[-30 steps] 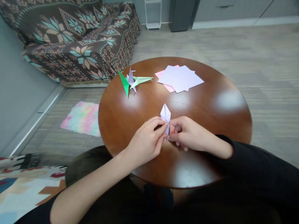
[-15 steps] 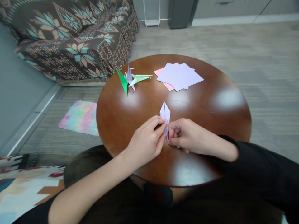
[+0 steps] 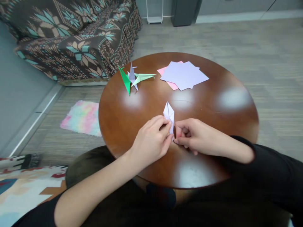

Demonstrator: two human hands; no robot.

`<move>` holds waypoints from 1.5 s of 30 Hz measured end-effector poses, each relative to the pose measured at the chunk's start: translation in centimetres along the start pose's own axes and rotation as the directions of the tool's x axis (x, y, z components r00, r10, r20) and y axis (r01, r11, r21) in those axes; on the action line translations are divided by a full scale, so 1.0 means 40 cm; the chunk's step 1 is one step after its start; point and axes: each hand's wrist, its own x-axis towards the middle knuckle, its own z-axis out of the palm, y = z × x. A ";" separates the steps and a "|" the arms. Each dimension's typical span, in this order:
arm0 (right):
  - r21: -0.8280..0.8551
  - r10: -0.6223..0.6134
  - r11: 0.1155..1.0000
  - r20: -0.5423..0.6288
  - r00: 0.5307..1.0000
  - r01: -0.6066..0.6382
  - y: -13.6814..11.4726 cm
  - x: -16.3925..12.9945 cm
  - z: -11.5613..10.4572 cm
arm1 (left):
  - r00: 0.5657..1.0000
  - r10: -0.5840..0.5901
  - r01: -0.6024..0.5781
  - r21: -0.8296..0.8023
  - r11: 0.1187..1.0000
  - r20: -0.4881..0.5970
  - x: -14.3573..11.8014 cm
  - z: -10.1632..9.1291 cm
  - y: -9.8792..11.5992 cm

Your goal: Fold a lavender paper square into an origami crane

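A folded piece of lavender origami paper [image 3: 169,112] lies near the middle of the round table, its wide pointed end facing away from me. My left hand [image 3: 155,135] pinches its lower part between thumb and fingers, hiding some of the folds. On the other side, my right hand [image 3: 189,135] has thumb and index finger closed at the narrow near tip of the same paper. Only a sliver of that tip shows between the hands.
Three paper cranes, among them a dark green crane [image 3: 125,80], stand at the table's back left. A fanned stack of lavender and pink paper sheets [image 3: 183,75] lies at the back. Beyond the brown round table [image 3: 224,119] is a covered sofa [image 3: 71,47].
My right hand has drawn slightly to the right, and the folded paper has turned a little, its right edge lifting. The left hand keeps its pinch. The whole view has shifted slightly.
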 end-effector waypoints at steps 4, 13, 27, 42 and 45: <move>-0.080 -0.074 0.995 -0.154 0.985 0.063 0.004 0.007 -0.009 | 1.000 0.012 -0.013 -0.066 0.998 -0.016 0.004 -0.003 -0.017; -0.402 -0.207 0.911 -0.264 0.942 0.088 0.001 0.042 0.005 | 0.998 0.056 -0.059 -0.146 0.987 -0.026 0.003 -0.004 -0.035; -0.561 -0.209 0.824 -0.175 0.962 0.077 -0.001 0.028 0.007 | 0.993 0.103 -0.108 -0.109 0.988 -0.051 0.005 0.000 -0.038; -0.393 -0.259 0.907 -0.238 0.936 0.151 0.004 0.024 -0.006 | 0.992 0.092 -0.102 -0.118 0.988 -0.086 -0.002 0.009 -0.043; -0.438 -0.231 0.893 -0.258 0.938 0.100 0.005 0.034 0.001 | 0.989 0.106 -0.118 -0.119 0.986 -0.104 0.003 0.011 -0.045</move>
